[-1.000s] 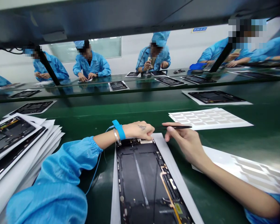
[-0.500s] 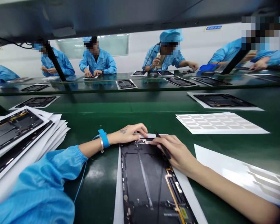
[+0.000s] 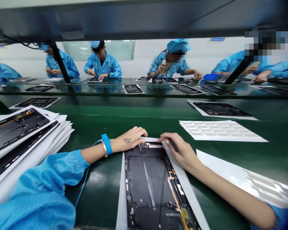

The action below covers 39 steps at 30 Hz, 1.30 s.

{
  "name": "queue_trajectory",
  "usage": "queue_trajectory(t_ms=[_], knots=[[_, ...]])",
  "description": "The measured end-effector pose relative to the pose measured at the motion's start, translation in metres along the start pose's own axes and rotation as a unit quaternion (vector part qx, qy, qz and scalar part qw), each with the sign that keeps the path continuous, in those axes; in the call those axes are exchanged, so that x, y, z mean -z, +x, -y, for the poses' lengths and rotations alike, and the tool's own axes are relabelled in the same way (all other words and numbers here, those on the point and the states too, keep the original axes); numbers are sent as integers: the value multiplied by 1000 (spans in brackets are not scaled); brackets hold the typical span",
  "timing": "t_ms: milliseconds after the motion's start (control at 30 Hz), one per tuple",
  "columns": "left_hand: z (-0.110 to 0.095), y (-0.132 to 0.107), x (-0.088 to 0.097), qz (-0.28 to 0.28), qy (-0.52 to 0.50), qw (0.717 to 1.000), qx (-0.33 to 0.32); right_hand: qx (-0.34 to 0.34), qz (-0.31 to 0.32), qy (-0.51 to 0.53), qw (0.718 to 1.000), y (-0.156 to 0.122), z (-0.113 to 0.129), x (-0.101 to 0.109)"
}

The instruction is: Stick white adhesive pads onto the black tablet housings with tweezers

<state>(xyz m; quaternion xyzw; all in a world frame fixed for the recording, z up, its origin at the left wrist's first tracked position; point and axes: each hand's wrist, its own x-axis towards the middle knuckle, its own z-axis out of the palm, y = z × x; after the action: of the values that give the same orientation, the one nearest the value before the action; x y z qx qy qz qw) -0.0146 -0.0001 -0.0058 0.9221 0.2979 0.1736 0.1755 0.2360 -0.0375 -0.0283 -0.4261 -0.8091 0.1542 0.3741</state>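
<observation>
A black tablet housing (image 3: 151, 182) with orange flex cables and small parts lies on a white sheet (image 3: 196, 201) in front of me. My left hand (image 3: 128, 139), with a blue strap (image 3: 107, 142) at the wrist, rests on its far left corner, fingers stretched out and apart. At the far right corner is my right hand (image 3: 180, 148), closed round black tweezers (image 3: 173, 144). The tweezers' tips are blurred and point away from me. A pale strip (image 3: 155, 145) shows along the housing's far edge.
Stacked housings on white sheets (image 3: 50, 140) stand at the left. Two sheets of grey stickers, one farther off (image 3: 220, 130) and one nearer (image 3: 230, 169), lie at the right. Another housing (image 3: 220, 109) lies beyond. Co-workers (image 3: 103, 64) in blue sit across the bench.
My right hand has moved off the pale strip to the right, past the housing's corner, still with the tweezers. My left hand has shifted slightly left.
</observation>
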Motion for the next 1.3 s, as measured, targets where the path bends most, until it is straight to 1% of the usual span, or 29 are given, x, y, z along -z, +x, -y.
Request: queue_trajectory(t_ms=[33, 100, 167, 200, 233, 300, 333, 367, 433, 500, 567, 633, 733, 800, 833, 900, 933, 1000, 1033, 1100, 1167, 1233, 1300], knots=[[-3, -3, 2, 2, 47, 999, 16, -39, -41, 41, 998, 2, -3, 3], [-8, -7, 5, 28, 109, 992, 53, -114, -110, 125, 979, 7, -9, 9], [-11, -9, 8, 61, 116, 989, 71, -182, -148, 206, 950, 12, -12, 15], [-11, -9, 10, 64, 97, 990, 75, -216, -159, 247, 931, 13, -13, 17], [-9, -8, 12, 57, 70, 993, 80, -248, -167, 287, 910, 15, -12, 20], [-2, -5, 19, 21, 22, 995, 96, -292, -187, 354, 868, 16, -8, 25], [4, -2, 25, 1, 7, 994, 108, -299, -198, 378, 854, 16, -4, 28], [12, 2, 31, -21, 3, 992, 123, -296, -208, 395, 845, 15, 0, 31], [33, 12, 48, -72, 18, 985, 158, -269, -224, 411, 842, 14, 8, 36], [56, 24, 67, -141, 30, 967, 209, -233, -236, 411, 849, 13, 17, 41], [80, 37, 83, -203, 41, 941, 269, -200, -237, 399, 863, 12, 22, 44], [101, 49, 95, -251, 53, 908, 330, -180, -225, 388, 875, 11, 25, 44], [121, 61, 104, -294, 71, 863, 404, -181, -209, 385, 881, 11, 23, 40], [128, 65, 106, -303, 86, 846, 430, -188, -197, 386, 881, 10, 19, 37], [129, 64, 106, -301, 95, 843, 436, -191, -193, 385, 882, 10, 17, 36], [127, 61, 104, -285, 119, 847, 433, -195, -182, 382, 885, 11, 14, 33], [123, 58, 101, -270, 131, 855, 424, -194, -177, 382, 886, 11, 12, 32], [111, 50, 87, -225, 149, 881, 388, -191, -159, 383, 890, 12, 10, 30], [102, 45, 77, -192, 152, 900, 360, -188, -145, 382, 893, 12, 9, 29], [80, 34, 50, -116, 142, 938, 293, -173, -114, 375, 903, 11, 9, 24], [56, 21, 21, -45, 117, 966, 226, -149, -81, 355, 919, 8, 10, 17], [35, 11, -3, 2, 102, 981, 164, -123, -54, 313, 940, 5, 11, 10], [21, 6, -16, 32, 109, 986, 119, -111, -30, 234, 965, 5, 8, 6]])
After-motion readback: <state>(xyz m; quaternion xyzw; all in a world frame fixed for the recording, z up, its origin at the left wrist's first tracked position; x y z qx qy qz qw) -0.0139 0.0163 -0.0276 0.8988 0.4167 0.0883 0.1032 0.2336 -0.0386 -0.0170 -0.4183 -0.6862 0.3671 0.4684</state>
